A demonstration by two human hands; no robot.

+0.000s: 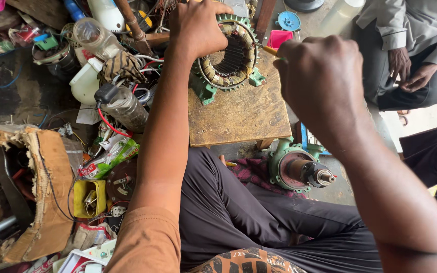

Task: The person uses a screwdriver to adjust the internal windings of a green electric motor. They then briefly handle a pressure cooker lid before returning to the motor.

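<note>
Nearest the camera, the right hand is curled into a tight fist around a thin yellow-tipped tool, whose point reaches toward the rim of the green motor stator. Further out, the left hand lies over the stator's top left edge, fingers bent down on the casing and its copper windings. The stator lies with its open bore facing up at the far end of a small wooden bench, its green feet close to the bench's back edge; the near half of the bench top is bare. Below the bench, a green rotor end cap with its shaft lies on the floor by the person's knee. To the left, bottles, wires and a torn cardboard box crowd right up to the left forearm. At far right, another person's hands rest in a lap, well apart.
</note>
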